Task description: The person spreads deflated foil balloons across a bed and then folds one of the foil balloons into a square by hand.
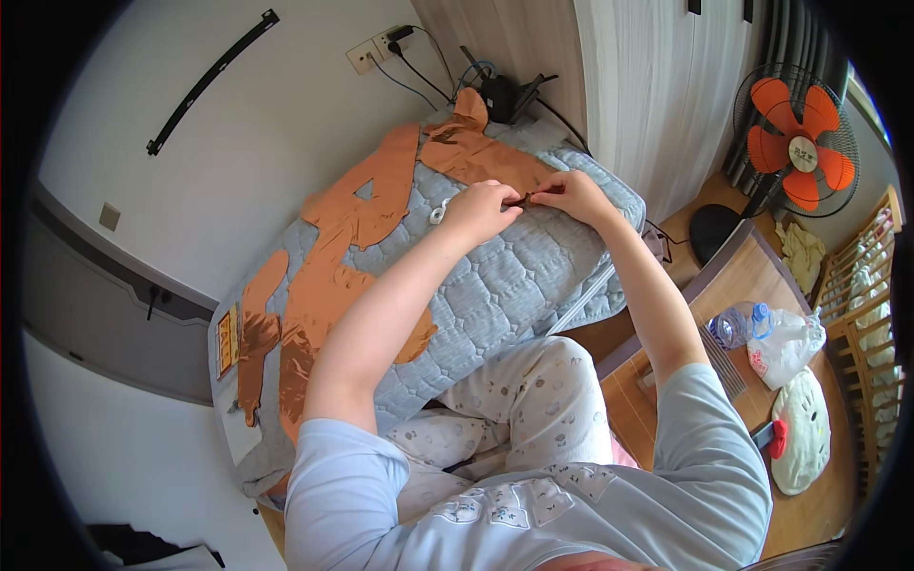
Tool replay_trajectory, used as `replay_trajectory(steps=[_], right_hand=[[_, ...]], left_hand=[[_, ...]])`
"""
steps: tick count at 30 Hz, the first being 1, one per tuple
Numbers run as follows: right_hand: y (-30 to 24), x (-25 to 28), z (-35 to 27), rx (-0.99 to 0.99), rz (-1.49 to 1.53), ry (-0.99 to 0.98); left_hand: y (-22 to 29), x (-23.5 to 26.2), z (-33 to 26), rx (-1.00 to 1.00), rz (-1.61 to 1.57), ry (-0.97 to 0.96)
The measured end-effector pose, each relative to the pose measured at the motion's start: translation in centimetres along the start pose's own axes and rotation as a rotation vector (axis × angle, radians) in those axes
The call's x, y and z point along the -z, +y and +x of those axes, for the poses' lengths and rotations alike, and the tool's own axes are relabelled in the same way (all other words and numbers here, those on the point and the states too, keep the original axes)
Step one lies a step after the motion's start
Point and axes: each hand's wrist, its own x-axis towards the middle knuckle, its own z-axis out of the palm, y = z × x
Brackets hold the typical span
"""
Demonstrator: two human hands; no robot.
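Note:
Over the grey quilted mattress (495, 305) lie several flat orange-brown foil pieces that look like deflated balloons. My left hand (484, 211) and my right hand (574, 197) meet near the tip of the far foil piece (486, 157). Both are closed, thumbs and fingertips pinching a small dark-brown bit between them, seemingly part of that foil. Beside my left hand lies a small white roll (439, 211). A larger foil piece (357, 205) spreads out to the left, partly hidden by my left forearm. A smaller one (255, 347) rests near the mattress's left edge.
A black router (502, 95) with cables stands behind the mattress, below wall sockets (373, 51). To the right are a fan with orange blades (802, 152), a plastic bottle (731, 326), a white plastic bag (786, 347), a white cushion (802, 431) and a wooden crib (864, 328).

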Motion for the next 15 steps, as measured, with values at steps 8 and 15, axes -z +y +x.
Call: replay_trajectory(steps=[8,15], right_hand=[[0.9,-0.3,0.3,-0.009,0.093,0.004],[0.5,0.0,0.2,-0.023,0.079,0.003]], left_hand=[[-1.7,-2.6,2.1,-0.096,0.020,0.039],[-2.0,-2.4,1.7,-0.284,0.024,0.177]])
